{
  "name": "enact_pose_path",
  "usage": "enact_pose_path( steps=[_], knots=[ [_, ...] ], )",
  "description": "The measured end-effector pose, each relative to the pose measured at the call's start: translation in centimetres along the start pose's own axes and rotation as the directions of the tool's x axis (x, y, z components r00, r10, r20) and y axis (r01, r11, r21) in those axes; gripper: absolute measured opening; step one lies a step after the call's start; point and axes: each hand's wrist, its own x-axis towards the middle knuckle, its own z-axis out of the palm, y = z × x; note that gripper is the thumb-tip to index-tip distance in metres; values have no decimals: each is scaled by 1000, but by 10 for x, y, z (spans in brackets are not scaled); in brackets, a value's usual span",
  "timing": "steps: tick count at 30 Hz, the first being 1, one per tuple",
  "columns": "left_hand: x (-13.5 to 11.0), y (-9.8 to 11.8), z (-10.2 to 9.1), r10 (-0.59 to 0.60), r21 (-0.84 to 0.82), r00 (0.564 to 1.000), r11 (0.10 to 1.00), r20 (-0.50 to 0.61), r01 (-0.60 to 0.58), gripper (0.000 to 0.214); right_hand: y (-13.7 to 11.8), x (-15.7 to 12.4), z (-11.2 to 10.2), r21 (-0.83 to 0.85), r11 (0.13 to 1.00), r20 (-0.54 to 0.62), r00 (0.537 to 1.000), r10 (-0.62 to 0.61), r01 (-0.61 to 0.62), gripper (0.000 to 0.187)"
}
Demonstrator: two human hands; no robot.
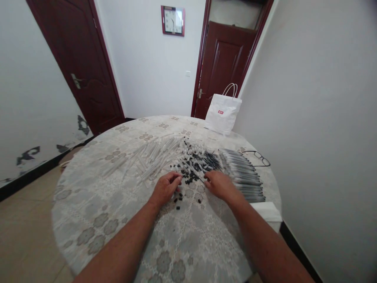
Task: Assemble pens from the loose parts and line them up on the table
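Observation:
My left hand (166,189) is closed in a pinch by the near edge of the heap; what its fingertips hold is too small to make out. Across from it, my right hand (219,184) pinches a thin dark rod (200,179) that points toward the left. Small black caps (193,175) lie between and beyond the hands, with a few loose ones nearer me. Mixed into the heap are short white pieces (194,149) and thin black rods (212,159). Clear plastic tubes (156,153) spread to the left. Assembled pens (244,173) lie in a row on the right.
A patterned cloth covers the round table (118,212). Eyeglasses (259,158) rest near the right edge, above a white box-like item (268,212). A white paper bag (224,114) stands at the back right, close to the wall.

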Motion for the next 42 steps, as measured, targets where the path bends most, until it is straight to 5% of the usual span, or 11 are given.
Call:
enact_pose_path(
  steps=[13, 29, 42],
  knots=[
    [-5, -1, 3, -24, 101, 1000, 995, 21, 21, 30, -5, 12, 28, -42, 998, 51, 997, 52, -50, 23],
    [-6, 5, 1, -4, 159, 1000, 987, -7, 5, 28, -13, 28, 41, 55, 998, -99, 995, 10, -5, 22],
    [-6, -3, -2, 142, 203, 990, 969, -7, -138, 26, -17, 34, 52, -26, 992, -153, 981, 118, -123, 25]
  ],
)
